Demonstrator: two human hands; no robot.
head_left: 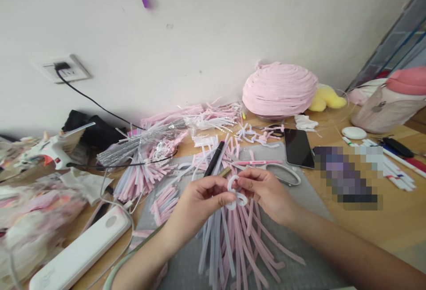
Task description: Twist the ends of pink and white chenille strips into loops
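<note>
My left hand [196,205] and my right hand [266,192] meet above the grey mat [299,236], both pinching a small curled loop of white strip [234,190]. Fingers of each hand are closed on that loop. Under the hands lies a fan of several pink and white strips [233,241], spread toward me. A black pen [214,159] lies just behind my left hand.
A pink coiled dome [279,88] stands at the back, a phone [297,148] and scissors [282,172] to the right, a glue gun [55,150] at left. A white case [80,250] lies front left. Loose strip piles [146,170] cover the table; a pink-lidded jar [392,101] stands far right.
</note>
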